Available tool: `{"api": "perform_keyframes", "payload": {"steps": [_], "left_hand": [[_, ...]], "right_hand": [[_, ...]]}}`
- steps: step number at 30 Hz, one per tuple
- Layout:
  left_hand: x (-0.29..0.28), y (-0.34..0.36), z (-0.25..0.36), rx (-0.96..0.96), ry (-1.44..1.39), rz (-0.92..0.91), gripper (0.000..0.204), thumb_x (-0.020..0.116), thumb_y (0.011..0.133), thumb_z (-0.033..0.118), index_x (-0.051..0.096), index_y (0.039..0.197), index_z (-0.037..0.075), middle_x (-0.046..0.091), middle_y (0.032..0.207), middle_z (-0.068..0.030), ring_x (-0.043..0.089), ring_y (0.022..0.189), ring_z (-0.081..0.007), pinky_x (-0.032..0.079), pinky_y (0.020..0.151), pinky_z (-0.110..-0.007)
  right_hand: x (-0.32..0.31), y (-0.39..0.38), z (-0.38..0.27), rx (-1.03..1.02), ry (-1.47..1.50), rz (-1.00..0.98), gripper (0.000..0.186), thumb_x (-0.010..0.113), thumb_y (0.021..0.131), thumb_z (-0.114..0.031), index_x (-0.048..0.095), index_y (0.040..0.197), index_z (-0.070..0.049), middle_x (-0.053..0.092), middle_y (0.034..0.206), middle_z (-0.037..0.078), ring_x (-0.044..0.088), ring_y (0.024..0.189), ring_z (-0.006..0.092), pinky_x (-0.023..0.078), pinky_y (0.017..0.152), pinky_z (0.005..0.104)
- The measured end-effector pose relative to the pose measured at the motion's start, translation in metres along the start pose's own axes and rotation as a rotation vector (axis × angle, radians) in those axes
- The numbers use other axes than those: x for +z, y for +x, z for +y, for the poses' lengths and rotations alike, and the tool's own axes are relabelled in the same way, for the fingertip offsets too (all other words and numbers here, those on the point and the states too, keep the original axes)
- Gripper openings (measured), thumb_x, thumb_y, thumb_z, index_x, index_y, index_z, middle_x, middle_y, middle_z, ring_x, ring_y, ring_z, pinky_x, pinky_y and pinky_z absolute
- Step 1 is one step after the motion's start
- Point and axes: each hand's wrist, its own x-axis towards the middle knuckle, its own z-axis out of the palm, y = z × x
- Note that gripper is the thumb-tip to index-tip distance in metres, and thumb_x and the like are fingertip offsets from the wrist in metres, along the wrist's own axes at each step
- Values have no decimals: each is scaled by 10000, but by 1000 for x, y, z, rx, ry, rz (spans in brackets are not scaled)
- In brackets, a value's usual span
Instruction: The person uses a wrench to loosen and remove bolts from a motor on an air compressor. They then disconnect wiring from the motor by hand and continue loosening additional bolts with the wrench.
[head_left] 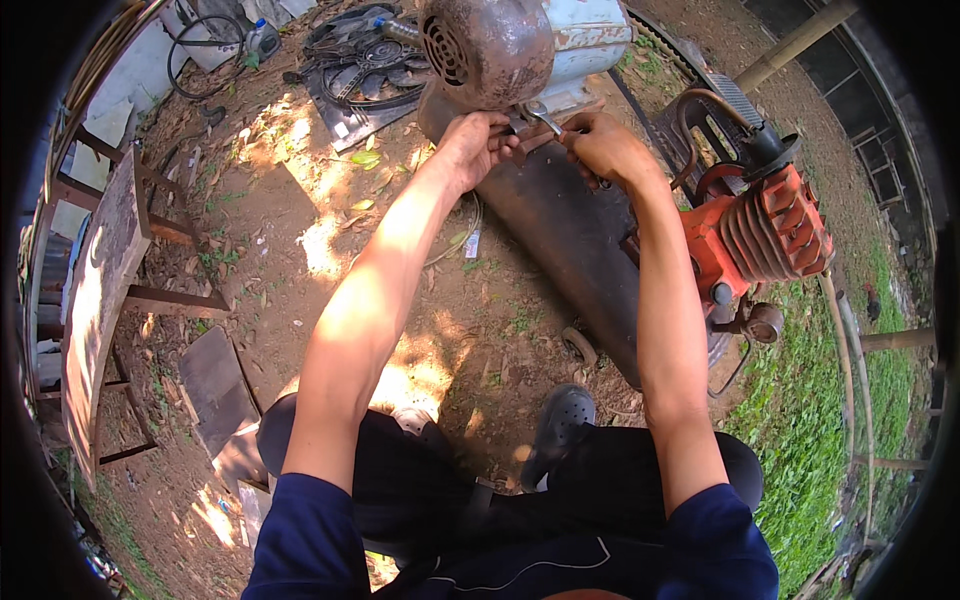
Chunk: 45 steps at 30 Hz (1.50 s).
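Observation:
An electric motor (pixel 520 50), rusty brown at its vented end and light blue along its body, sits on top of a dark cylindrical tank (pixel 560 230). My right hand (pixel 607 148) is closed around a silver wrench (pixel 543 117), whose head reaches under the motor at its mounting base. To its left, my left hand (pixel 472 150) has its fingers curled at the edge of the same base, below the motor's rusty end. What those fingers pinch, if anything, is too small to make out. The bolt or nut at the wrench's head is hidden.
A red finned compressor head (pixel 765 235) stands on the tank, right of my right forearm. At the upper left lie a black fan shroud (pixel 365 65) and a coiled hose (pixel 205 55). A wooden bench (pixel 105 290) stands at left, near a flat board (pixel 218 385) on the dirt.

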Motion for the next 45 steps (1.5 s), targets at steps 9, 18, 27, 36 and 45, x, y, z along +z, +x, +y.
{"api": "perform_keyframes", "payload": {"steps": [9, 18, 27, 36, 45], "left_hand": [[4, 4, -3, -80, -150, -120, 228, 328, 995, 115, 458, 1070, -56, 613, 971, -180, 637, 793, -154, 592, 676, -199], [9, 4, -5, -74, -283, -66, 274, 303, 997, 181, 463, 1079, -27, 629, 934, -159, 636, 751, -138, 589, 627, -198], [11, 3, -9, -68, -280, -45, 315, 302, 1009, 236, 481, 1136, 10, 629, 964, -116, 651, 816, -193, 573, 662, -257], [11, 14, -17, -62, -346, 78, 120, 552, 970, 151, 545, 1024, 44, 576, 827, -25, 579, 687, -98, 512, 528, -168], [18, 12, -13, -86, -330, 118, 67, 556, 972, 141, 518, 1000, 93, 503, 715, 21, 471, 546, -35, 412, 438, -147]], "right_hand": [[5, -19, -21, -74, -372, 65, 328, 485, 885, -158, 645, 944, 123, 664, 767, 292, 697, 694, 367, 559, 696, 426], [33, -28, -30, 89, 260, 56, 305, 510, 943, -136, 576, 1017, 153, 626, 811, 172, 635, 587, 231, 563, 488, 349], [31, -43, -5, 172, 450, 102, 207, 510, 944, -146, 538, 1040, 34, 525, 756, 58, 509, 568, 153, 454, 439, 307], [37, -33, 2, 141, 386, 213, 191, 551, 950, -205, 592, 941, -19, 502, 678, 10, 460, 524, 108, 385, 425, 279], [48, -32, -20, 120, 444, 161, 237, 553, 963, -216, 584, 887, 7, 498, 654, 20, 451, 494, 117, 376, 409, 280]]}}
